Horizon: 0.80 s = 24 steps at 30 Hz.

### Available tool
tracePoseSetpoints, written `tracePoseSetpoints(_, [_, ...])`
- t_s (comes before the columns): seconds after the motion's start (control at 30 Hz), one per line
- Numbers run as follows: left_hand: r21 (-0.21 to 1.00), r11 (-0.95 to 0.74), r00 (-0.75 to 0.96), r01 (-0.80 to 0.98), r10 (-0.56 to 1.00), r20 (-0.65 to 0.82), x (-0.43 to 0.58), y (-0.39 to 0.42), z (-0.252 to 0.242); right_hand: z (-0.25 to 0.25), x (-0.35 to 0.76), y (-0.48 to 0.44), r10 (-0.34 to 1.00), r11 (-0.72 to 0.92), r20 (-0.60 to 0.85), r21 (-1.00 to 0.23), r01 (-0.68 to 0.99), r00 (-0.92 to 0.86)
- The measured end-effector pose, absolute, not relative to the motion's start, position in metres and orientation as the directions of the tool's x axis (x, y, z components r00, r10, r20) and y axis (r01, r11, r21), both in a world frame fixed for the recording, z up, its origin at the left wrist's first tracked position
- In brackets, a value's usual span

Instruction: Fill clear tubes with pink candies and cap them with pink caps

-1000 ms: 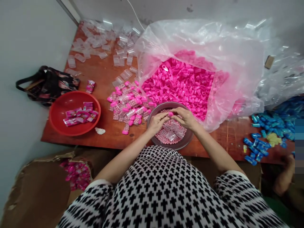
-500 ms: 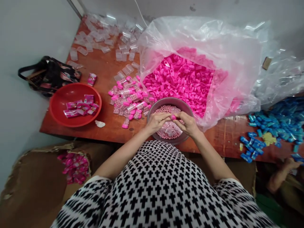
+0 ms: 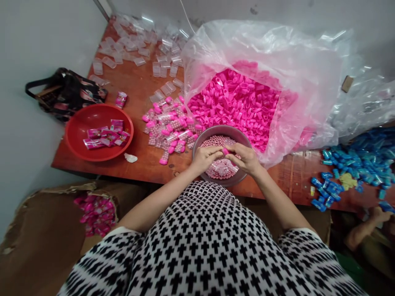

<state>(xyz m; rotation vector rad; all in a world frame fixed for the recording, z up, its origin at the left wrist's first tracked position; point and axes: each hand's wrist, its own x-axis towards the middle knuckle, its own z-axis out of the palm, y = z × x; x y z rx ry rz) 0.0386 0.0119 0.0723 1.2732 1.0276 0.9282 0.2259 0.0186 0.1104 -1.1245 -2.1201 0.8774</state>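
Over a grey bowl (image 3: 238, 179), my left hand (image 3: 202, 160) and my right hand (image 3: 246, 158) meet at the fingertips. A small pink cap (image 3: 225, 151) is pinched between them, the right thumb and fingers closed on it and the left fingertips pressed against its other side. Whether a clear bottle is attached to the cap is hidden by my fingers. Round pink beads (image 3: 216, 140) fill the bowl, along with a clear plastic piece or bag. Left of the bowl lies a heap of pink-capped clear bottles (image 3: 173, 125) filled with beads.
Behind the bowl is a big plastic bag (image 3: 311, 74) of pink scoop-like pieces (image 3: 243, 102). Empty clear containers (image 3: 129, 43) lie at the back left. A red basin (image 3: 77, 150) holds pink packets. Blue bottles (image 3: 354, 160) are piled right, near another person's hand (image 3: 377, 216).
The view has shifted slightly. My hands keep the same pinch on the pink cap over the bowl, with only a slight change in the right fingers.
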Motion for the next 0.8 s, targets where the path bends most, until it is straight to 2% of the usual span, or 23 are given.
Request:
tracePoseSetpoints(0.07, [0.955, 0.25, 0.237, -0.157, 0.949, -0.209, 0.041, 0.012, 0.07, 0.105, 0.227, 0.021, 0.926, 0.244, 0.112, -0.906, 0.347, -0.359])
tracePoseSetpoints(0.13, [0.887, 0.352, 0.19, -0.3, 0.933, -0.306, 0.041, 0.013, 0.069, 0.097, 0.228, 0.021, 0.964, 0.056, 0.019, -0.989, 0.134, -0.264])
tracePoseSetpoints(0.23, [0.857, 0.372, 0.116, -0.357, 0.928, -0.355, 0.035, 0.016, 0.066, 0.084, 0.224, 0.016, 0.966, -0.153, -0.117, -0.978, -0.141, -0.231])
tracePoseSetpoints(0.3, [0.909, 0.304, 0.08, -0.286, 0.953, -0.294, 0.03, 0.016, 0.064, 0.078, 0.22, 0.015, 0.962, -0.224, -0.176, -0.944, -0.241, -0.208])
tracePoseSetpoints(0.37, [0.966, 0.193, 0.091, -0.171, 0.98, -0.179, 0.027, 0.016, 0.062, 0.077, 0.214, 0.018, 0.956, -0.274, -0.225, -0.916, -0.293, -0.189])
tracePoseSetpoints(0.43, [0.995, 0.071, 0.136, -0.074, 0.989, -0.06, 0.025, 0.015, 0.06, 0.082, 0.209, 0.023, 0.912, -0.385, -0.312, -0.875, -0.293, -0.267])
tracePoseSetpoints(0.53, [0.998, -0.066, 0.131, 0.004, 0.989, 0.065, 0.025, 0.014, 0.059, 0.09, 0.201, 0.029, 0.741, -0.629, -0.473, -0.738, -0.246, -0.476])
tracePoseSetpoints(0.6, [0.994, -0.105, 0.112, 0.024, 0.988, 0.101, 0.025, 0.013, 0.059, 0.091, 0.195, 0.029, 0.657, -0.725, -0.531, -0.639, -0.257, -0.535])
tracePoseSetpoints(0.67, [0.993, -0.118, 0.11, 0.023, 0.987, 0.115, 0.025, 0.013, 0.059, 0.088, 0.188, 0.026, 0.653, -0.745, -0.551, -0.592, -0.308, -0.52])
tracePoseSetpoints(0.8, [0.991, -0.122, 0.093, 0.057, 0.989, 0.116, 0.024, 0.016, 0.059, 0.079, 0.172, 0.027, 0.716, -0.697, -0.54, -0.591, -0.406, -0.442])
